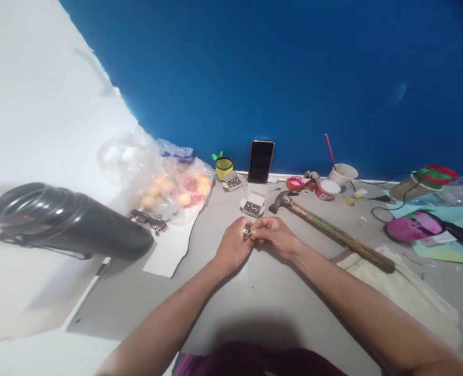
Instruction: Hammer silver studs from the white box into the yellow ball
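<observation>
My left hand (234,241) is closed around a few small shiny metal pieces (246,232), which show at its thumb side. Against them, my right hand (275,236) pinches with thumb and fingertips; what lies inside that pinch is too small to make out. Just beyond both hands stands an open small white box (254,199) full of similar metal bits. A second such box (233,181) is open farther back. To the right of my hands lies a claw hammer (335,227) with a worn wooden handle, its head toward the boxes.
A phone (261,162) leans on the blue wall. On the left are a big dark cylindrical case (67,219), glasses (150,221) and a plastic bag of orange items (169,190). Rightward are a white cup (343,174), a round tub (327,190), cream cloth (407,292) and a pink pouch (414,226).
</observation>
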A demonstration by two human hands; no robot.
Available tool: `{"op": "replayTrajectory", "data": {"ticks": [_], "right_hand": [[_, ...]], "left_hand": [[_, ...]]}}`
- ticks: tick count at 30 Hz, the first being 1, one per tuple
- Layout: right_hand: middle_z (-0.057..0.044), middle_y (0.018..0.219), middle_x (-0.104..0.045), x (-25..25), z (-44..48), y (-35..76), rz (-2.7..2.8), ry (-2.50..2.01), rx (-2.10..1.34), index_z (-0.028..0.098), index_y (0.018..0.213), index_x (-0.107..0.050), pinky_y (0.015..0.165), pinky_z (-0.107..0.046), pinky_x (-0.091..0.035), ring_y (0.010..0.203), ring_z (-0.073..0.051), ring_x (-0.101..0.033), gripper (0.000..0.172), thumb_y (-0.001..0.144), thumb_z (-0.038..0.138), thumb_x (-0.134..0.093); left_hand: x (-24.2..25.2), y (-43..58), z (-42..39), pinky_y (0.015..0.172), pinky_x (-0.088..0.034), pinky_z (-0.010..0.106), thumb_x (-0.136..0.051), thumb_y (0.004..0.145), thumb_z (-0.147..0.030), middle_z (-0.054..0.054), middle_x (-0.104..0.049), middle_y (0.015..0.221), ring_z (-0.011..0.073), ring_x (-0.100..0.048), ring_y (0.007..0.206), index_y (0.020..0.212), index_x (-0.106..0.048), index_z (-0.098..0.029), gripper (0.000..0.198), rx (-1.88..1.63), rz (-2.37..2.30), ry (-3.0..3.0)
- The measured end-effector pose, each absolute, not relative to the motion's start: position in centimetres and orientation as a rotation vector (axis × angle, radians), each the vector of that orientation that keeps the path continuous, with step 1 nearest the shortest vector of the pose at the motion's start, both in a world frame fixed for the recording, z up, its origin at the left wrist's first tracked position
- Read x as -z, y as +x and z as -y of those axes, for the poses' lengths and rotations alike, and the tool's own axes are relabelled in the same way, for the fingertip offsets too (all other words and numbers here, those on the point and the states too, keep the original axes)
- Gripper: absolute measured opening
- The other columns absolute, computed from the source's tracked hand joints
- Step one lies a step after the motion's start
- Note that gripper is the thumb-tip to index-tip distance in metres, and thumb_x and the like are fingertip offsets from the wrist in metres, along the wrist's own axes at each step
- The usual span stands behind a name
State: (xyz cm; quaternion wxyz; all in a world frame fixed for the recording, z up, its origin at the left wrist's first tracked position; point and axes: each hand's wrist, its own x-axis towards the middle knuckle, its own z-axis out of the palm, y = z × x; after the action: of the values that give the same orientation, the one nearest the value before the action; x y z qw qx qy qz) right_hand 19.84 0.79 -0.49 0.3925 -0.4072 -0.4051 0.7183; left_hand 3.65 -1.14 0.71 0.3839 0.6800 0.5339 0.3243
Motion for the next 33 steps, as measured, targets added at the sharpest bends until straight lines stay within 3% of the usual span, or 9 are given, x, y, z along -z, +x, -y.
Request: {"op": "replayTrajectory", "data": {"ticks": [12, 20, 23, 26, 29, 33], "right_hand": [[-0.002, 0.062, -0.069, 0.3, -0.5, 19.3, 1.089, -1.075, -1.704, 0.016, 0.063, -0.070, 0.059, -0.027, -0.041, 0.058, -0.012, -0.055, 0.019, 0.059, 0.025, -0.086], [-0.002, 0.062, -0.069, -0.1, -1.1, 20.4, 1.288, -1.090, -1.660, 0.017, 0.069, -0.068, 0.054, -0.026, -0.043, 0.052, -0.012, -0.055, 0.028, 0.065, 0.039, -0.085], [-0.001, 0.062, -0.068, -0.3, -2.0, 21.7, 1.454, -1.248, -1.367, 0.019, 0.067, -0.066, 0.054, -0.027, -0.042, 0.054, -0.014, -0.055, 0.026, 0.075, 0.042, -0.076], [-0.005, 0.073, -0.071, -0.8, -3.3, 24.2, 1.556, -1.568, -0.775, 0.019, 0.075, -0.069, 0.064, -0.031, -0.046, 0.068, -0.019, -0.062, 0.023, 0.086, 0.039, -0.065], [-0.015, 0.110, -0.072, -1.4, -4.4, 27.2, 1.826, -1.905, -0.167, 0.017, 0.104, -0.073, 0.080, -0.036, -0.047, 0.102, -0.029, -0.065, 0.025, 0.089, 0.036, -0.066], [-0.021, 0.119, -0.068, -1.6, -5.1, 29.5, 2.125, -2.225, -0.038, 0.014, 0.105, -0.074, 0.081, -0.039, -0.047, 0.111, -0.035, -0.063, 0.034, 0.091, 0.044, -0.067]], "left_hand": [[-0.3, 3.9, 1.7, 0.066, -0.040, 0.028, -0.059, 0.082, -0.024, -0.001, -0.062, 0.079, 0.0162, -0.055, 0.072, 0.084, -0.054, -0.021, 0.006, -0.848, -1.457, 1.678], [-0.6, 4.4, 1.6, 0.059, -0.038, 0.024, -0.063, 0.080, -0.028, -0.004, -0.059, 0.070, 0.0122, -0.050, 0.064, 0.084, -0.052, -0.020, 0.014, -0.898, -1.284, 1.483], [-0.6, 4.4, 1.2, 0.061, -0.041, 0.023, -0.065, 0.072, -0.021, -0.004, -0.059, 0.075, 0.0111, -0.052, 0.065, 0.089, -0.056, -0.020, 0.019, -0.942, -1.228, 1.397], [-0.4, 3.9, 0.7, 0.062, -0.042, 0.023, -0.067, 0.069, -0.020, -0.003, -0.061, 0.079, 0.0105, -0.053, 0.066, 0.093, -0.057, -0.020, 0.026, -0.985, -1.203, 1.303], [-0.2, 3.3, 0.4, 0.058, -0.038, 0.022, -0.068, 0.068, -0.021, -0.006, -0.055, 0.073, 0.0089, -0.048, 0.061, 0.096, -0.057, -0.020, 0.030, -0.996, -1.185, 1.233], [-0.2, 3.0, 0.1, 0.055, -0.038, 0.022, -0.067, 0.070, -0.022, -0.007, -0.053, 0.074, 0.0075, -0.045, 0.058, 0.105, -0.058, -0.021, 0.036, -1.026, -1.148, 1.172]]}}
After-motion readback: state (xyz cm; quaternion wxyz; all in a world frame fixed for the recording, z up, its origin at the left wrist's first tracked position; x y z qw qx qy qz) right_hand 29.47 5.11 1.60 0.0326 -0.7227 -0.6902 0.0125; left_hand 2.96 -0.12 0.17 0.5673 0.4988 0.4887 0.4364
